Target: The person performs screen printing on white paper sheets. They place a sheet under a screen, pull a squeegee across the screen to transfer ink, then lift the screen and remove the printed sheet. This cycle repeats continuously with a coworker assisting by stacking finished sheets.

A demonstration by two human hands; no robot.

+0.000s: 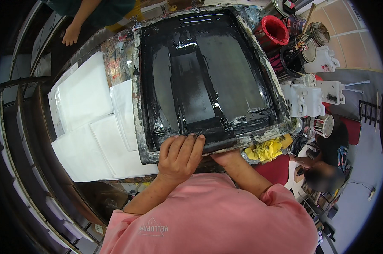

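Observation:
A screen printing frame [137,106], its rim crusted with dried ink, lies in front of me. Glossy black ink [202,84] coats its mesh in broad bands and pools along the inner edges. My left hand [181,154] is curled over the near rim, its fingers closed on it. Just to the right, my right hand [226,157] reaches under the same rim, so its fingers are hidden. Left of the frame, stacks of white sheets [83,99] lie on the stained table, some partly overlapping.
Ink buckets, one a red pail [272,31], crowd the right side near white plastic jugs [295,99]. A crumpled yellow cloth [265,149] lies by the frame's near right corner. Drying racks [20,139] stand left. Another person's hand [71,34] hangs at far left; a person [333,148] sits right.

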